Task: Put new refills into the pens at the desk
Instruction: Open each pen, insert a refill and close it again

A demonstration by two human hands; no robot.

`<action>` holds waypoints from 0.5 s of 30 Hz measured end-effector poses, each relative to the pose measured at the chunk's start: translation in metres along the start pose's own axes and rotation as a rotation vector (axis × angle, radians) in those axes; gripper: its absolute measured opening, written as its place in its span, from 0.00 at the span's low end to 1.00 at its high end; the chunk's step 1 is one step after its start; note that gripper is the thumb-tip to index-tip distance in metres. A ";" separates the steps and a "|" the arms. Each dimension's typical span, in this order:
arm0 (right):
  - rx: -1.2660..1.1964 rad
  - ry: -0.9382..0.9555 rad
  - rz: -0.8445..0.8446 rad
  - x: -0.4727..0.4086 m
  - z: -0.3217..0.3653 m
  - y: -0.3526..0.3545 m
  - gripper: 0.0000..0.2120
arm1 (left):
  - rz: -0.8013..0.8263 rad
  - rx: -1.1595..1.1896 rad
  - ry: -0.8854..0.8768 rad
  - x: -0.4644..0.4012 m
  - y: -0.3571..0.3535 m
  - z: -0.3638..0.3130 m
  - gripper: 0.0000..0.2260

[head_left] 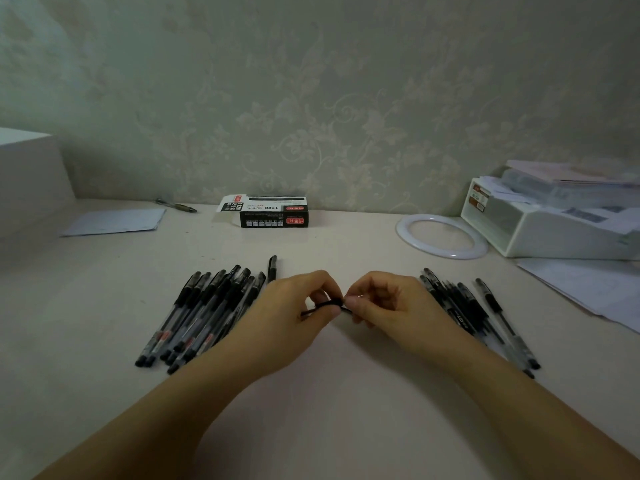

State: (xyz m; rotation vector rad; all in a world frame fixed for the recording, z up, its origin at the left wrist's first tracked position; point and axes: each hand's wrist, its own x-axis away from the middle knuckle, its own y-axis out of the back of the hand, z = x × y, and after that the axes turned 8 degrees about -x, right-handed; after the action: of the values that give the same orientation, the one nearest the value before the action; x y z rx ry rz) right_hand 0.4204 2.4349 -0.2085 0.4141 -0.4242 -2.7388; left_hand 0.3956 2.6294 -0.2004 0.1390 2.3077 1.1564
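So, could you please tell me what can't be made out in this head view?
- Black part pinched between left hand and right hand: fingers cover most of it.
- Box print: too small.
- Right pen pile: near ends behind the right forearm.
- Organizer: cut by the right edge.

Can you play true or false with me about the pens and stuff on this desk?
1. Both hands hold one small black pen part between them. True: the left hand and right hand pinch the black pen part.
2. There is only one pile of pens. False: one pile of pens lies left of the hands, and a second pile lies right.
3. The black box sits at the back by the wall. True: the black box is there, its end flap open.
4. The white ring is on the left side of the desk. False: the white ring lies on the right, beside a white organizer.
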 end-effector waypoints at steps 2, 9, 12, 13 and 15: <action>0.006 0.010 0.018 0.000 -0.001 0.000 0.06 | 0.003 0.003 -0.006 0.000 0.001 -0.001 0.01; 0.068 0.019 -0.059 0.003 0.001 -0.004 0.22 | 0.017 -0.005 -0.017 0.000 0.001 -0.003 0.02; 0.044 0.028 -0.087 0.001 0.004 -0.003 0.14 | 0.002 0.010 0.004 0.000 0.001 -0.001 0.02; 0.030 0.028 -0.084 0.000 0.004 -0.002 0.09 | -0.001 0.016 0.008 0.000 0.001 -0.001 0.02; 0.021 0.036 -0.068 -0.001 0.003 -0.001 0.04 | 0.006 0.015 0.006 0.000 0.001 -0.001 0.02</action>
State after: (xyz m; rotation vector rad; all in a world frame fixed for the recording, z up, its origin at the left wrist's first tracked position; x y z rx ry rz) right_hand 0.4199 2.4367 -0.2063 0.4916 -0.4382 -2.7898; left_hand 0.3953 2.6296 -0.1993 0.1482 2.3232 1.1439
